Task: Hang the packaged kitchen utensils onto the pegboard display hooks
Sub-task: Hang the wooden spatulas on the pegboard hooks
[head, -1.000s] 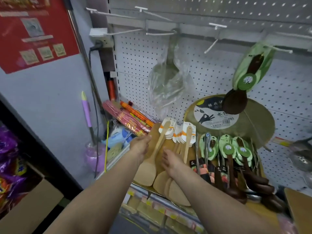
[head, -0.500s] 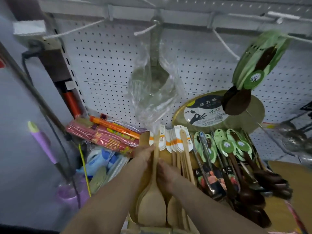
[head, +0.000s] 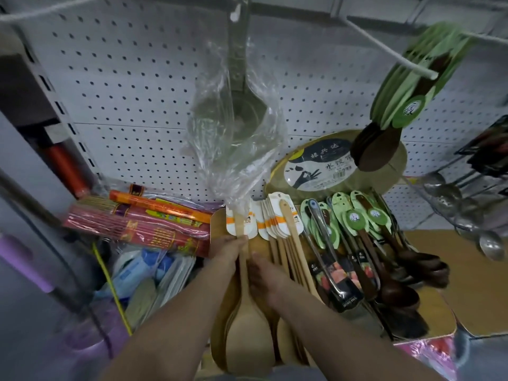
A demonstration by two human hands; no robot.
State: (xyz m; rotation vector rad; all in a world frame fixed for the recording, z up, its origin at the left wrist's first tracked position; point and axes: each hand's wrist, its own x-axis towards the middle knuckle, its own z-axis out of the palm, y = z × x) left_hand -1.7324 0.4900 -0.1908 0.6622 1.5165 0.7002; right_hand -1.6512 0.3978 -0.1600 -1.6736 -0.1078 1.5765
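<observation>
A pile of pale wooden spatulas with white-and-orange card tags (head: 275,224) lies on the shelf below the white pegboard (head: 132,86). My left hand (head: 229,247) grips the handle of one wooden spatula (head: 244,306) at the left of the pile. My right hand (head: 262,276) rests just right of that handle, fingers curled against the pile; whether it holds anything is hidden. Above, white peg hooks (head: 384,48) stick out. One carries green-carded dark wooden spoons (head: 412,86), another a ladle in a clear plastic bag (head: 236,127).
More green-carded dark spoons and a steel utensil (head: 365,248) lie right of the spatulas. A round bamboo mat (head: 324,171) leans on the pegboard. Red incense packs (head: 148,221) sit left. Metal ladles (head: 472,215) hang at far right. A wooden board (head: 472,270) lies beside them.
My view has moved closer and lower toward the shelf. Both hands slid up the spatula handles toward the card tags, and my left hand now closes on one handle.
</observation>
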